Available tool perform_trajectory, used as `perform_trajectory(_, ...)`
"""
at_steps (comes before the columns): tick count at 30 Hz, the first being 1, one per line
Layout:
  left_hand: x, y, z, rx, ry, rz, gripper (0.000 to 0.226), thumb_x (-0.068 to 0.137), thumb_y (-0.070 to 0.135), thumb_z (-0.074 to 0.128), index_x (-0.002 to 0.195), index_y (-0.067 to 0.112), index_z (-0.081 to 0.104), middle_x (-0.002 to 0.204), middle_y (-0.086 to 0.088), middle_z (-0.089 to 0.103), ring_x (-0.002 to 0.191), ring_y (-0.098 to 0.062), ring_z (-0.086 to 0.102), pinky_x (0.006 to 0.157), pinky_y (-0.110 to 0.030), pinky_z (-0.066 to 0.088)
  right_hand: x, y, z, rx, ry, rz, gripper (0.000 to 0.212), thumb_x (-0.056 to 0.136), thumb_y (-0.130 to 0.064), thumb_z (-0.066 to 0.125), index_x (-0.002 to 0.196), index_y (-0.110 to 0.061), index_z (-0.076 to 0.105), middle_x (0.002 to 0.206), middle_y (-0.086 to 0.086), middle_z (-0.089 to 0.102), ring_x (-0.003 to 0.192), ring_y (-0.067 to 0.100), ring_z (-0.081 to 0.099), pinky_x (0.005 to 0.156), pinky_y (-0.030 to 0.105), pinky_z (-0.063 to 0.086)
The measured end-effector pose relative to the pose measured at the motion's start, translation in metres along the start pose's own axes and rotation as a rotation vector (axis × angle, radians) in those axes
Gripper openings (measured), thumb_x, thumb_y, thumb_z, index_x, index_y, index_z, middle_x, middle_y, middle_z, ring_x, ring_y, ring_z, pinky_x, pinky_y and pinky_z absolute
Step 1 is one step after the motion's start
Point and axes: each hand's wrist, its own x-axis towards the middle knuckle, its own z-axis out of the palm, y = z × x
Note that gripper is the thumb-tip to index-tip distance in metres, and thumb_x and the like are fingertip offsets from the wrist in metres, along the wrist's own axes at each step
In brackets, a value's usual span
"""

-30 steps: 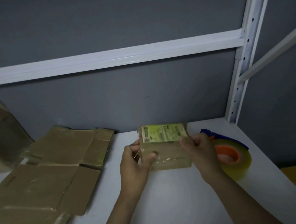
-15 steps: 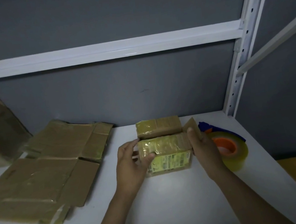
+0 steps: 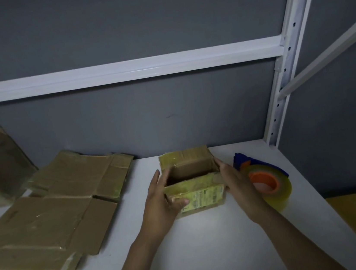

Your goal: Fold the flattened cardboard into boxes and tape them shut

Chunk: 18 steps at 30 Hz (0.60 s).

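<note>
The small open-topped box point(image 3: 202, 188) stands on the white table point(image 3: 210, 248) between both hands, the left hand point(image 3: 160, 205) gripping its front-left corner (thumb on the label point(image 3: 205, 197)), the right hand point(image 3: 238, 185) laying straight fingers flat against its right side, beside the tape roll point(image 3: 280, 190).

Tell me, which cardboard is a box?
The small labelled box between the left hand and right hand stands open-topped; the cardboard sheets beside it lie flat.

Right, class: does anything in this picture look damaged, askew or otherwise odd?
The small cardboard box looks reused: old yellowish tape and a shipping label cover its ragged walls. The flattened cardboard sheets at left lie creased, overlapping askew.
</note>
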Motion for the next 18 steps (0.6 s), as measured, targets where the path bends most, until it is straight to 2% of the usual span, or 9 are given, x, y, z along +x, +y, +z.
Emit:
perform_trajectory(2, 0.003, 0.005, 0.002, -0.054, -0.016, -0.092, 0.109, 0.073, 0.016, 0.083, 0.148, 0.043, 0.008, 0.135, 0.036, 0.036, 0.12, -0.001, 0.049, 0.087, -0.013, 0.047, -0.002, 0.003, -0.005, -0.014, -0.087, -0.064, 0.032, 0.102, -0.028, 0.042, 0.133, -0.032, 0.049, 0.104, -0.012, 0.071, 0.089, 0.002, 0.069, 0.064, 0.015, 0.053)
perform_trajectory(3, 0.003, 0.008, 0.003, -0.063, -0.009, -0.15, 0.113, 0.073, 0.015, 0.083, 0.15, 0.037, 0.003, 0.13, 0.039, 0.035, 0.115, -0.001, 0.051, 0.08, -0.007, 0.045, -0.004, 0.003, -0.007, -0.018, -0.115, -0.089, 0.035, 0.1, -0.023, 0.047, 0.134, -0.031, 0.046, 0.107, -0.011, 0.07, 0.094, 0.004, 0.068, 0.068, 0.017, 0.053)
perform_trajectory(4, 0.004, 0.01, 0.003, -0.072, 0.001, -0.194, 0.111, 0.073, 0.014, 0.083, 0.151, 0.033, 0.008, 0.129, 0.036, 0.038, 0.11, 0.0, 0.053, 0.074, -0.004, 0.044, -0.005, 0.005, -0.011, -0.028, -0.135, -0.097, 0.039, 0.097, -0.019, 0.052, 0.134, -0.03, 0.045, 0.11, -0.011, 0.069, 0.098, 0.004, 0.067, 0.07, 0.019, 0.054)
perform_trajectory(5, 0.004, 0.01, 0.002, -0.079, 0.013, -0.216, 0.101, 0.072, 0.013, 0.084, 0.149, 0.033, 0.021, 0.126, 0.032, 0.047, 0.104, 0.002, 0.057, 0.07, -0.003, 0.044, -0.004, 0.006, -0.013, -0.031, -0.137, -0.097, 0.044, 0.094, -0.013, 0.057, 0.133, -0.03, 0.045, 0.112, -0.01, 0.068, 0.099, 0.003, 0.067, 0.071, 0.02, 0.054)
perform_trajectory(7, 0.003, 0.011, -0.001, -0.064, 0.041, -0.214, 0.073, 0.071, 0.013, 0.085, 0.128, 0.04, 0.047, 0.109, 0.026, 0.064, 0.092, 0.006, 0.063, 0.066, -0.004, 0.045, 0.002, 0.009, -0.012, -0.047, -0.108, -0.106, 0.052, 0.089, -0.006, 0.063, 0.131, -0.032, 0.046, 0.118, -0.007, 0.065, 0.102, 0.003, 0.065, 0.074, 0.022, 0.055)
perform_trajectory(10, -0.003, 0.017, -0.01, -0.068, 0.112, -0.206, 0.057, 0.071, 0.012, 0.084, 0.115, 0.041, 0.059, 0.095, 0.02, 0.072, 0.087, 0.005, 0.066, 0.068, -0.01, 0.049, 0.01, 0.004, -0.003, -0.098, -0.096, -0.155, 0.055, 0.086, -0.007, 0.066, 0.122, -0.045, 0.048, 0.123, -0.008, 0.063, 0.111, 0.008, 0.061, 0.085, 0.028, 0.055)
perform_trajectory(12, -0.01, 0.024, -0.02, -0.148, 0.203, -0.238, 0.044, 0.073, 0.007, 0.081, 0.106, 0.03, 0.064, 0.088, 0.017, 0.073, 0.081, 0.001, 0.069, 0.063, -0.012, 0.05, 0.011, -0.004, 0.007, -0.122, -0.113, -0.189, 0.056, 0.086, -0.009, 0.068, 0.118, -0.051, 0.049, 0.122, -0.011, 0.063, 0.114, 0.007, 0.059, 0.088, 0.03, 0.055)
perform_trajectory(15, -0.023, 0.035, -0.046, -0.267, 0.342, -0.298, 0.034, 0.074, 0.004, 0.08, 0.102, 0.021, 0.068, 0.081, 0.008, 0.075, 0.072, -0.006, 0.07, 0.058, -0.018, 0.054, 0.007, -0.026, 0.03, -0.146, -0.135, -0.25, 0.052, 0.083, -0.012, 0.071, 0.118, -0.046, 0.053, 0.114, -0.02, 0.064, 0.107, -0.003, 0.059, 0.081, 0.014, 0.051)
perform_trajectory(18, -0.044, 0.04, -0.084, -0.34, 0.424, -0.277, 0.036, 0.076, 0.004, 0.078, 0.105, 0.023, 0.067, 0.089, 0.007, 0.075, 0.081, -0.011, 0.071, 0.062, -0.021, 0.055, -0.009, -0.051, 0.065, -0.149, -0.157, -0.314, 0.048, 0.084, -0.014, 0.071, 0.124, -0.033, 0.056, 0.105, -0.024, 0.06, 0.089, -0.022, 0.055, 0.065, 0.0, 0.043)
